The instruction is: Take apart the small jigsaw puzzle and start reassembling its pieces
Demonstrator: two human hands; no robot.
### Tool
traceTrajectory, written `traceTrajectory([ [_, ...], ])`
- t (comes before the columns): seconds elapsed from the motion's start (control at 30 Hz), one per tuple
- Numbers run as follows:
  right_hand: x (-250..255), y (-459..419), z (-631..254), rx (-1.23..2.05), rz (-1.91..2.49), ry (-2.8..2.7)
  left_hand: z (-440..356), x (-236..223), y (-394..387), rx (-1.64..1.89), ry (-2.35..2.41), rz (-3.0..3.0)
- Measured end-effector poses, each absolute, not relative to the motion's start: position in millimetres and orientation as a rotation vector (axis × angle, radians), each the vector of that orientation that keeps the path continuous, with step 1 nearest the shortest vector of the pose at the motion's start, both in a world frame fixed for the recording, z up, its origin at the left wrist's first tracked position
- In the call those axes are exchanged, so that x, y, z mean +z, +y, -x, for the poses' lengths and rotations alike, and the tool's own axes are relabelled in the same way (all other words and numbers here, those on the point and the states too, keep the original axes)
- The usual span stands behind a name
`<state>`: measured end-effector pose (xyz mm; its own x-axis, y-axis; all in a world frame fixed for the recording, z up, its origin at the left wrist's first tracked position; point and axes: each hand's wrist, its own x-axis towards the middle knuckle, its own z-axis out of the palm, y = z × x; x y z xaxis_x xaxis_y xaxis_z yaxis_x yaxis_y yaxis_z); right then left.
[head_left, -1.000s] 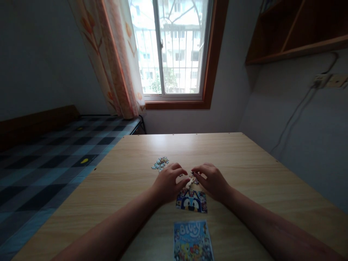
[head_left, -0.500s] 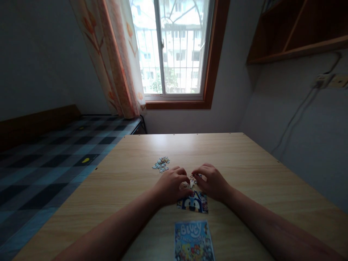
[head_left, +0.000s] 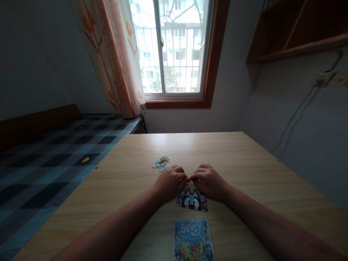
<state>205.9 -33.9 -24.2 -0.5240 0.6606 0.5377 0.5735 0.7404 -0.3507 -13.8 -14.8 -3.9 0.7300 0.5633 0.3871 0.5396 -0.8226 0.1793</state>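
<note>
Head view: we look along the counter point(head_left: 255, 170) toward a window point(head_left: 182, 54), both bare arms reaching in from the near side.
Left grip point(head_left: 169, 184): narrow, fingertips bunched over the near pieces point(head_left: 190, 183); we cannot tell whether one is pinched there.
Right grip point(head_left: 211, 183): narrow too, its fingertips almost meeting the left ones — a closeness that suits handling something tiny, we judge, though what it holds is hidden.
Near pieces: small, knobbly bits, mostly covered by our fingers, between the two hands and just beyond the panel; lying there, they seem placed for a short reach.
Panel point(head_left: 192, 201): flat and rectangular, with a blue dog's face, dark ears and a busy, colourful border; it faces us upright, likely so that we can read its design easily. Its seams are too small to make out.
Sheet point(head_left: 193, 239): nearest us, flat, thin-looking, lettered "Bluey" over crowded figures; probably laid right way up for our eyes.
Far pile point(head_left: 162, 162): loose pale-blue and brownish bits, beyond the left hand — perhaps set aside to leave elbow room.
Counter grain: smooth, pale, wood-patterned, catching window glare at its far end.
Bed point(head_left: 62, 159): checked cloth, left of the counter.
</note>
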Motion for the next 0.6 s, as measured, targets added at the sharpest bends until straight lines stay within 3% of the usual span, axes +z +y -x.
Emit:
traceTrajectory([
  [0.3, -25, -33, -208, 0.203, 1.014, -2.102, 19, -6, -3, 0.987, 1.100, -2.938],
  [0.6, -23, -33, -208, 0.251, 0.995, -2.034, 20, -5, -6, 0.811, 0.988, -2.935],
])
